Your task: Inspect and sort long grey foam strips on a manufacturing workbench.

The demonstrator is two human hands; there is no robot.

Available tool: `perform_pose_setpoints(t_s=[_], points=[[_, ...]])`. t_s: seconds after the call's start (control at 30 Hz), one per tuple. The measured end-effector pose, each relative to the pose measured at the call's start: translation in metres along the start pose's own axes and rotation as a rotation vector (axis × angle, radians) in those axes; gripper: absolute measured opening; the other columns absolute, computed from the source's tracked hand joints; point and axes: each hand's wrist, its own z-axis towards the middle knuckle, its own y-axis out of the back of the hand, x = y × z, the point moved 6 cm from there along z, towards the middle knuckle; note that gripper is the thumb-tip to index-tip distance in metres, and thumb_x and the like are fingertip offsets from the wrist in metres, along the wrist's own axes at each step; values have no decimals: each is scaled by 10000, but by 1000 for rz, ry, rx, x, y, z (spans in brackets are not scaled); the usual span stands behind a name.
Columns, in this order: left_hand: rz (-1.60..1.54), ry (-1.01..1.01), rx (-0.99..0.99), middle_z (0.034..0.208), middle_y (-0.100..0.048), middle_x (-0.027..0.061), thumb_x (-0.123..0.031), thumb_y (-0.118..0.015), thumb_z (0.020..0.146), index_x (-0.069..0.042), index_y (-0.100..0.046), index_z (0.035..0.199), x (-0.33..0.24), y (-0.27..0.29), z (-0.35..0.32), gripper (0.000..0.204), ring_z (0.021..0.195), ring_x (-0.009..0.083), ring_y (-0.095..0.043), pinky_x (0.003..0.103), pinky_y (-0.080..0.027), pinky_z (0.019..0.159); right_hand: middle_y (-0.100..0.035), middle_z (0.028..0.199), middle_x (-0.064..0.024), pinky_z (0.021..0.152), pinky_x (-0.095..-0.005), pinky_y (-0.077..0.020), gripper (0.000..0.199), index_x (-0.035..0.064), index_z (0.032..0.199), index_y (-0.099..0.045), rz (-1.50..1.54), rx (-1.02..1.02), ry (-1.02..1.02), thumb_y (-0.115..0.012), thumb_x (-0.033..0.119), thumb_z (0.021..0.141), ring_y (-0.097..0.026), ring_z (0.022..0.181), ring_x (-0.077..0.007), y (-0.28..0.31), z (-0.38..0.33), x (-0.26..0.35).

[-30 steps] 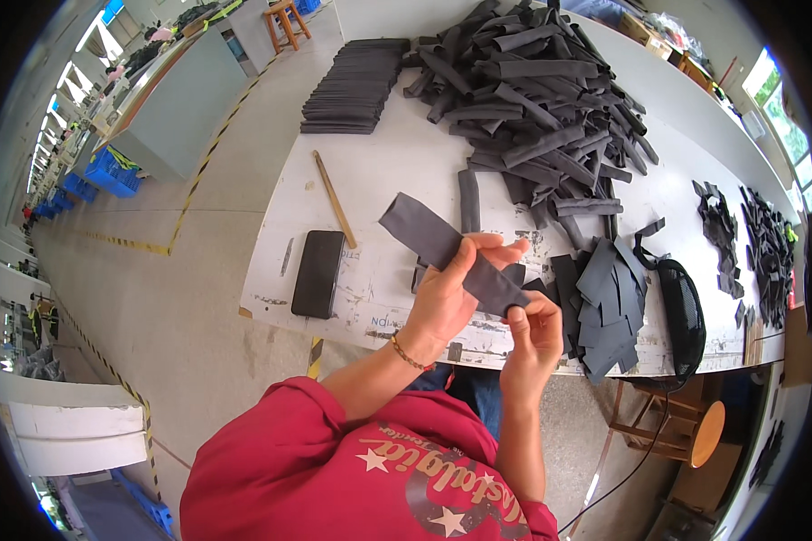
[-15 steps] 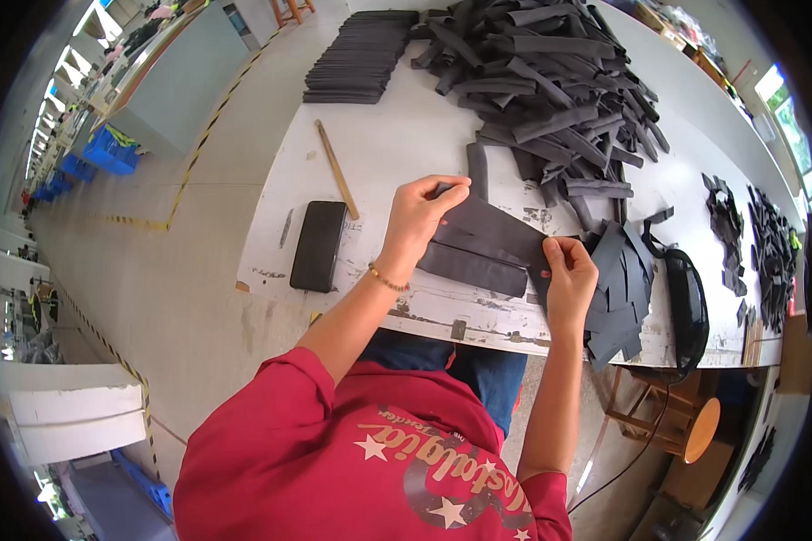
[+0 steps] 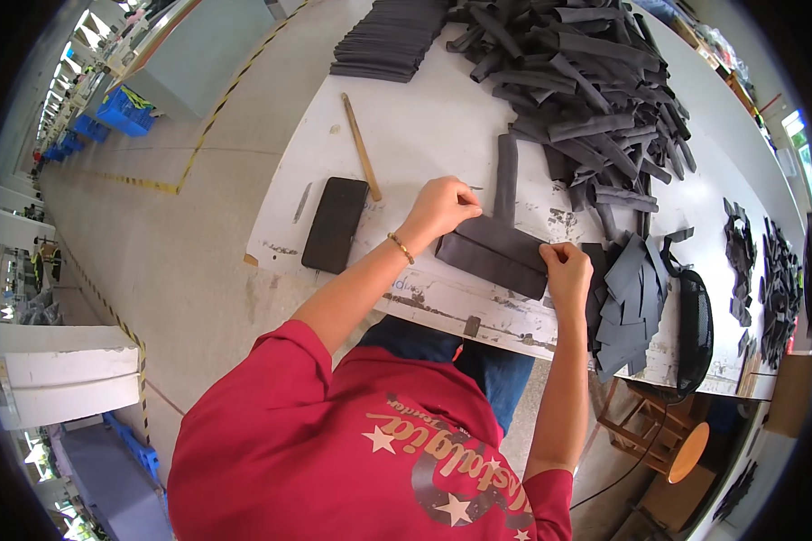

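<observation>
A dark grey fabric piece (image 3: 507, 245) lies on the white table near its front edge, with a lengthwise fold or edge running along it. At its upper left corner, my left hand (image 3: 442, 213) pinches the fabric between thumb and fingers. My right hand (image 3: 568, 275) pinches the right end in the same way. Just beyond the piece, a narrow folded dark strip (image 3: 506, 176) points away from me. Beside my right hand is a loose stack of flat dark grey pieces (image 3: 630, 302).
A large heap of dark strips (image 3: 595, 81) covers the far middle, beside a neat stack of strips (image 3: 392, 41). A black phone (image 3: 335, 225) and a wooden stick (image 3: 362, 149) lie at left. To the right are a black mesh object (image 3: 695, 329) and a wooden stool (image 3: 686, 446).
The fabric between my hands has come down from a slanted, lifted position to lie flat on the table. My left hand has moved slightly right and lower. The whole view has shifted a little.
</observation>
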Motion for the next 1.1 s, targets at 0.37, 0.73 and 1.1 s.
perform_pose_setpoints(t_s=[0.37, 0.73, 1.1], points=[[439, 3, -8, 711, -683, 112, -426, -744, 759, -49, -678, 735, -12, -35, 60, 383, 716, 299, -668, 396, -513, 643, -622, 743, -111, 643, -389, -467, 150, 23, 840, -622, -174, -399, 99, -686, 157, 854, -608, 678, -276, 96, -39, -19], [-578, 167, -151, 777, -604, 106, -179, -488, 997, 26, -526, 1042, -30, -42, 64, 214, 599, 180, -609, 313, -479, 533, -649, 1007, -132, 772, -386, -548, 211, -6, 957, -674, -1150, -189, -75, -599, 179, 887, -635, 951, -290, 70, 27, -26], [-1295, 337, -76, 745, -579, 101, -349, -561, 984, 7, -526, 849, -42, -50, 15, 383, 523, 130, -494, 264, -378, 443, -647, 947, -161, 765, -383, -552, 66, -12, 863, -613, -867, -382, 130, -596, 46, 835, -635, 877, -330, 85, -8, -30]])
